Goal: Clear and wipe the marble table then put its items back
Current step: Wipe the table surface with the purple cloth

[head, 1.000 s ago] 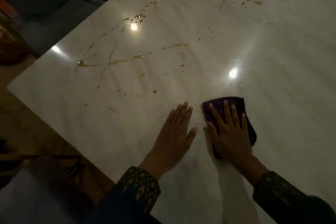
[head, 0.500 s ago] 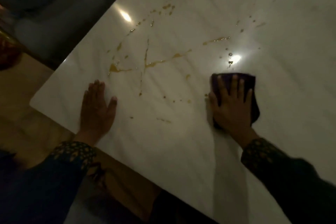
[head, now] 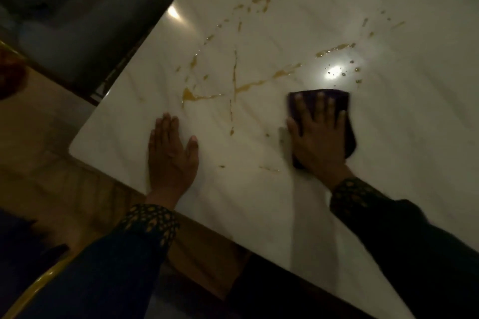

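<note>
Surface: white marble table (head: 388, 163), near-left corner in view, far and right edges cut off by the frame.
Cloth: dark purple cloth (head: 346, 122), on the table well in from the near edge, mostly hidden under the right hand.
Right hand (head: 317, 142): flat, fingers spread, pressing on the cloth.
Left hand (head: 171, 158): flat, fingers straight, resting on bare marble near the near-left corner.
Spills: amber streaks and drops (head: 233, 85), between and beyond the hands.
Off-table: grey upholstered seat (head: 85, 21) past the left edge, dim and indistinct.
</note>
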The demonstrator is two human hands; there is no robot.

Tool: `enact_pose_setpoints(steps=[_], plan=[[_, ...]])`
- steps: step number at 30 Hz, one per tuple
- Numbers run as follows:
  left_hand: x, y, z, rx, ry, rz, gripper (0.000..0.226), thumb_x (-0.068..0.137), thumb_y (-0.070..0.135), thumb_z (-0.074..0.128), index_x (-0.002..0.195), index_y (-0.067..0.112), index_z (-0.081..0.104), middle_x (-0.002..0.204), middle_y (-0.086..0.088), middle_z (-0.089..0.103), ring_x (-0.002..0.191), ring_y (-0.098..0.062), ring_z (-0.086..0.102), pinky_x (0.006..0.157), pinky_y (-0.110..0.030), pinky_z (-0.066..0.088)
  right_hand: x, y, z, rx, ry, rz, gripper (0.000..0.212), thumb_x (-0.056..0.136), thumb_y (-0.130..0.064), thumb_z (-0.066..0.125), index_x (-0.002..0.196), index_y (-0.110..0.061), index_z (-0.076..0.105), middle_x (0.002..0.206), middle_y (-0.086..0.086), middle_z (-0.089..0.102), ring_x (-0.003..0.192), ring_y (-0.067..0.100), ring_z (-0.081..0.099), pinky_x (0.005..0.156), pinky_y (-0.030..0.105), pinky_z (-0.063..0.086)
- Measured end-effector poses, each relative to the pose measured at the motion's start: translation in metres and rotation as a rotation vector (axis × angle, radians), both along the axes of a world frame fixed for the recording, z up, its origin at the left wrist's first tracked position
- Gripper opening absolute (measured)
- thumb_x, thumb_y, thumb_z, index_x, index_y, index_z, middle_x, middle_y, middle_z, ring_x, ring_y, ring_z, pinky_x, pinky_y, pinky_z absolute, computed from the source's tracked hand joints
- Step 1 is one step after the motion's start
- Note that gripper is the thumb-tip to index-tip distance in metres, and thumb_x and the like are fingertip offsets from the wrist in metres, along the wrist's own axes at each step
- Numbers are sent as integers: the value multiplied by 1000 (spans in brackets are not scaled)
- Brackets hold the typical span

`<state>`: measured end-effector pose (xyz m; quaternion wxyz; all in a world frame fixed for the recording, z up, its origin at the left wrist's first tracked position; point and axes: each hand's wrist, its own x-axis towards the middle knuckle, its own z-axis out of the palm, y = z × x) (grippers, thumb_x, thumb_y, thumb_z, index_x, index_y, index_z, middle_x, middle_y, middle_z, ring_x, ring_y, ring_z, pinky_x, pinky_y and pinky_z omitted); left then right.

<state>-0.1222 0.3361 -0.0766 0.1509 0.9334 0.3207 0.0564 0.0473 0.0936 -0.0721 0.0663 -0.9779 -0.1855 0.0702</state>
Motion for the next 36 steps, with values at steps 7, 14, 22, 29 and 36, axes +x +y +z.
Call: enact_pose_setpoints(steps=[7,14,22,29,36], plan=[[-1,3,0,7,15,-11,62,101,41,33,153,12,18,161,-7,14,149,-21,9,122,-37,6,-104,-6,-6,49,14,354,56,99,-56,19,152,-43,8,163,0,5,149,23,5,119,49,3],[-1,0,-3,28,-41,-8,63,99,41,31,150,5,25,158,-14,22,148,-26,16,122,-39,11,-42,-27,-2,-13,18,-141,60,95,-58,13,153,-41,8,162,9,7,149,31,5,119,53,4],[8,40,11,9,-129,-135,42,91,28,45,127,8,53,124,-12,57,112,-32,53,96,-42,40,-138,129,-7,61,-1,-46,56,100,-49,24,153,-36,13,162,10,8,149,31,3,118,55,3],[57,179,7,147,-72,-457,47,99,27,35,139,4,42,142,-19,45,131,-35,42,115,-47,27,-149,92,-1,-25,30,-243,60,94,-65,15,150,-48,6,163,7,-1,149,26,-2,114,64,2],[71,205,-4,53,-82,-452,51,101,27,37,148,8,31,156,-13,28,144,-28,25,120,-38,13,-91,165,-4,-5,-4,-494,68,92,-63,14,153,-35,13,159,23,7,146,42,5,111,70,5]])
